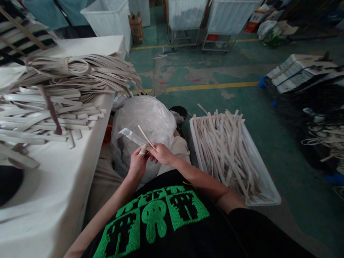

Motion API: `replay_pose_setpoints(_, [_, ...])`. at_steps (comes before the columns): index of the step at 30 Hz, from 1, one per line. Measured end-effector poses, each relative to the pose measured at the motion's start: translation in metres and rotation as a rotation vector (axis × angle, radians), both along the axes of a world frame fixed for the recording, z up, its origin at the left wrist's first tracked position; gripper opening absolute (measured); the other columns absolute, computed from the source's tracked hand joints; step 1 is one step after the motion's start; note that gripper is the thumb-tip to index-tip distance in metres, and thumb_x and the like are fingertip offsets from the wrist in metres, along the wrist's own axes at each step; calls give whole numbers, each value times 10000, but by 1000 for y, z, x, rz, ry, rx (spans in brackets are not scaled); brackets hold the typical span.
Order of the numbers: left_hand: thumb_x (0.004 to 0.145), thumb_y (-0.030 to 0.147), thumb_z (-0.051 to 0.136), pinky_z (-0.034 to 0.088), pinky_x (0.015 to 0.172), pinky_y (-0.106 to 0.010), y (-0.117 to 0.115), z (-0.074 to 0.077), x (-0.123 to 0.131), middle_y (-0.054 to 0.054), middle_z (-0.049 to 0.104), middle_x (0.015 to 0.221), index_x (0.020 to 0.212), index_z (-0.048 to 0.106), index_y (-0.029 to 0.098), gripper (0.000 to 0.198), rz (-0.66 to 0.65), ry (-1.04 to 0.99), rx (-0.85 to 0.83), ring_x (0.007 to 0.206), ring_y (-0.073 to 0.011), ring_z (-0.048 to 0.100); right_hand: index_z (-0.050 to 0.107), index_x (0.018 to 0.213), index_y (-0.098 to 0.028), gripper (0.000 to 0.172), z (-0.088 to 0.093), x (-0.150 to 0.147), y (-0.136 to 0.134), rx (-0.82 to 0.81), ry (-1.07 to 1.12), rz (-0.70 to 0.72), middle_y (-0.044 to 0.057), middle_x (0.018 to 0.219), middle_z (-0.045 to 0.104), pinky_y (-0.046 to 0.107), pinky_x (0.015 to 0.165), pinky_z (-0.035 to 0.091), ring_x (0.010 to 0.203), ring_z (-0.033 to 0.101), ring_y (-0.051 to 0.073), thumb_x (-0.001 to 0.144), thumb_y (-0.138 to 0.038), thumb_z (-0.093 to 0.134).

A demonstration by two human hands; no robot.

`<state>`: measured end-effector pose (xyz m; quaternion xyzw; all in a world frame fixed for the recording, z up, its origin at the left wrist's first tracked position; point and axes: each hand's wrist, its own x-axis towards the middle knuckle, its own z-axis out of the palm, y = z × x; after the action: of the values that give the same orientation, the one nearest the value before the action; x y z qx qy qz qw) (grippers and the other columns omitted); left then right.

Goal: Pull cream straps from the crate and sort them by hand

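Observation:
In front of my body, my left hand (138, 162) and my right hand (162, 154) meet over a big clear plastic bag (146, 114). Pinched in my left hand is a clear, flat plastic strip (131, 135) that sticks out toward the upper left. A beige wrapping (144, 149) shows at my left thumb; whether it is worn or held I cannot tell. My right hand has its fingers closed on a narrow pale strip (145, 135), which points up and left. The fingers hide where the two strips meet.
On the left, a white table (67, 168) bears bundled pale strips (88, 68) and loose ones. A white plastic tub (264, 179) full of pale strips (223, 147) stands at my right. Wheeled white bins (185, 16) are farther off on the green floor (215, 98).

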<state>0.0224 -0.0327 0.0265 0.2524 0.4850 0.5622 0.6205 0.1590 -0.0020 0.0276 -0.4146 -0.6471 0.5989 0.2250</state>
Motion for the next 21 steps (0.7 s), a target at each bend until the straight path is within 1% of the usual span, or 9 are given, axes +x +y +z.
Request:
replay_pose_setpoints(2, [707, 458, 863, 536, 651, -276, 4, 3, -4, -36, 692, 671, 731, 737, 150, 334, 53, -15, -6, 679, -168, 666, 568, 880, -162, 261, -1, 1, 1, 11, -30, -9, -76, 556, 559, 161, 473, 385, 414, 520, 54, 1070, -290, 443])
replay_pose_setpoints(5, [658, 402, 904, 535, 723, -249, 13, 5, -11, -43, 763, 862, 831, 759, 166, 326, 257, -19, 19, 777, -149, 689, 568, 880, -163, 266, -1, 1, 3, 16, -71, 21, -78, 557, 567, 162, 491, 386, 410, 524, 48, 1075, -282, 433])
replay_pose_setpoints(7, [656, 412, 904, 526, 694, -245, 14, 3, -11, -36, 751, 812, 798, 751, 158, 329, 233, -19, 9, 718, -137, 672, 571, 889, -164, 261, 1, 0, 5, 24, -85, 14, -77, 562, 571, 169, 498, 382, 412, 526, 51, 1077, -280, 430])
replay_pose_setpoints(11, [707, 482, 860, 484, 579, -259, 5, -7, -5, -17, 659, 609, 700, 724, 144, 365, 36, -10, -41, 545, -122, 582, 563, 856, -166, 287, 3, -3, 6, 77, -112, -10, -76, 557, 550, 179, 509, 371, 426, 525, 54, 1077, -303, 442])
replay_pose_setpoints(13, [699, 464, 870, 494, 607, -259, 7, -8, -10, -37, 703, 677, 754, 744, 142, 350, 101, -19, -44, 596, -133, 619, 572, 873, -165, 285, 3, -3, 5, 81, -134, 19, -76, 560, 558, 179, 517, 372, 427, 526, 53, 1079, -313, 441])
replay_pose_setpoints(16, [636, 430, 916, 530, 717, -256, 16, -4, -24, -59, 773, 881, 879, 771, 160, 390, 307, -62, -8, 761, -152, 694, 588, 905, -163, 284, 1, -3, 3, 67, -171, 63, -72, 581, 590, 179, 532, 380, 430, 531, 51, 1084, -321, 435])
replay_pose_setpoints(17, [610, 428, 930, 536, 737, -258, 18, -3, -27, -59, 778, 910, 890, 773, 165, 415, 332, -76, -4, 791, -158, 703, 592, 904, -162, 287, 1, -3, 2, 63, -180, 68, -70, 585, 596, 179, 534, 381, 432, 534, 50, 1084, -323, 436])
replay_pose_setpoints(19, [573, 429, 946, 540, 718, -263, 16, -6, -27, -58, 775, 873, 852, 768, 155, 429, 288, -84, -25, 766, -163, 703, 596, 899, -160, 305, 1, -4, 2, 61, -181, 61, -66, 587, 597, 178, 529, 381, 433, 537, 52, 1086, -336, 431])
replay_pose_setpoints(21, [598, 451, 931, 525, 645, -261, 10, -11, -20, -49, 746, 761, 796, 753, 136, 412, 172, -73, -57, 662, -149, 667, 600, 902, -159, 326, 2, -5, 2, 68, -165, 42, -64, 580, 587, 178, 519, 379, 428, 533, 56, 1090, -352, 416])
